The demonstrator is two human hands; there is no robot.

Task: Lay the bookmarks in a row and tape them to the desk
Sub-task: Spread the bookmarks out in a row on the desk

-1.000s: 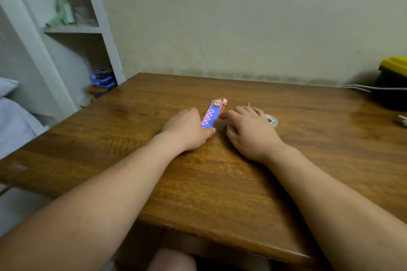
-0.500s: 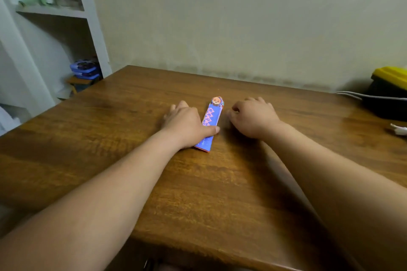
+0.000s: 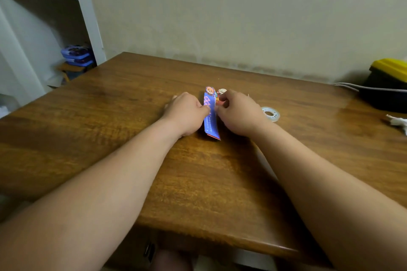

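Hands: left hand (image 3: 187, 114) flat, thumb pressing blue bookmark (image 3: 210, 117); right hand (image 3: 239, 112) pinches red bookmark (image 3: 221, 92) under it. Tape roll (image 3: 271, 114) just right of right hand, on counter (image 3: 198, 182).

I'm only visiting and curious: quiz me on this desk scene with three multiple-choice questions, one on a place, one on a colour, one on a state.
1. Where is the tape roll? A in a drawer; B on the desk, right of the right hand; C on a chair.
2. What colour is the top one of the bookmarks? A blue; B green; C black.
3. How do the bookmarks lie? A spread in a row; B taped down; C piled between the left hand and the right hand.
Key: B, it sits on bare wood beside that hand; A, its face is blue; C, they overlap in one pile.
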